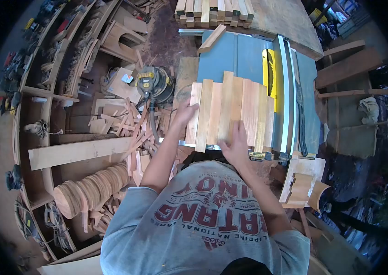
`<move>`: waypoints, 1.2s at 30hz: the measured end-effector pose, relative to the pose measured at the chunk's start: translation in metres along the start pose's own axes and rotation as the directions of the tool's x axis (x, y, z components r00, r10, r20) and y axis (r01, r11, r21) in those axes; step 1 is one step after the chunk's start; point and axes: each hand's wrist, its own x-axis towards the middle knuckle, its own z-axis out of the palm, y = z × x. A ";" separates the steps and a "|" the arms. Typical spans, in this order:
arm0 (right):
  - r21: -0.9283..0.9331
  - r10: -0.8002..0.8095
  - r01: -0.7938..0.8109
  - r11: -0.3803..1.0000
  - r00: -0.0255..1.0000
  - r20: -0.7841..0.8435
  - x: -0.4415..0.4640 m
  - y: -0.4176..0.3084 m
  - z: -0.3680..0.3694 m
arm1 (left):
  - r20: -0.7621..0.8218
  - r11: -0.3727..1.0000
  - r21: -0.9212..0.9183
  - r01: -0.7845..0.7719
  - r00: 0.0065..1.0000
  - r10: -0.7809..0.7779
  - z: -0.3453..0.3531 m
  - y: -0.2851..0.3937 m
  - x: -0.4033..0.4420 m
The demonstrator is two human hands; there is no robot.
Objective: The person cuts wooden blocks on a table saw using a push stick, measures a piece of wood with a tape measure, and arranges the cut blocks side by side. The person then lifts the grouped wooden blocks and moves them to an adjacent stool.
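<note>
Several wooden strips point(212, 110) lie side by side on the blue-grey top of a table saw point(249, 50), their ends uneven. My left hand point(185, 113) rests at the left edge of the row, its fingers curled against the outermost strip. On the lower middle of the row, my right hand point(235, 145) touches a longer strip point(231, 98), thumb and fingers apart. Right of the strips is the saw's yellow blade guard piece point(270, 73). A loose short block point(212, 39) lies slanted at the saw's far left corner.
Stacked wooden strips point(214, 11) sit beyond the saw. A yellow and black vacuum point(152, 82) and wood scraps point(120, 117) are on the left. Round wooden pieces point(90, 190) lie lower left. A wooden piece point(299, 188) sits near the saw's lower right corner.
</note>
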 end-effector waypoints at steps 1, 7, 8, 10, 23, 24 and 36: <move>-0.030 0.027 -0.027 0.999 0.999 -0.020 0.002 -0.005 0.010 | 0.038 0.994 0.104 -0.032 0.999 0.028 -0.008 -0.013 0.004; -0.389 0.019 0.008 0.921 0.998 0.065 0.012 -0.015 0.037 | -0.027 0.992 0.099 -0.081 0.996 0.085 0.000 -0.019 -0.023; -0.476 -0.009 0.040 0.879 0.998 0.066 0.009 -0.019 0.041 | -0.046 0.974 0.171 -0.152 0.986 0.162 0.000 -0.020 -0.024; -0.462 -0.024 0.057 0.885 0.997 0.077 0.003 -0.022 0.046 | -0.060 0.949 0.237 -0.210 0.971 0.230 -0.003 -0.024 -0.029; 0.051 0.412 -0.412 0.910 0.879 -0.240 0.015 -0.015 0.058 | -0.038 0.994 0.110 0.022 0.999 -0.018 -0.019 -0.024 -0.048; 0.114 0.452 -0.438 0.892 0.870 -0.195 0.015 -0.022 0.052 | -0.023 0.990 0.139 0.039 0.999 -0.036 -0.023 -0.017 -0.050; 0.464 0.304 -0.183 0.867 0.931 -0.200 -0.074 -0.040 -0.026 | -0.045 0.989 0.034 -0.144 0.988 0.145 0.005 -0.001 -0.168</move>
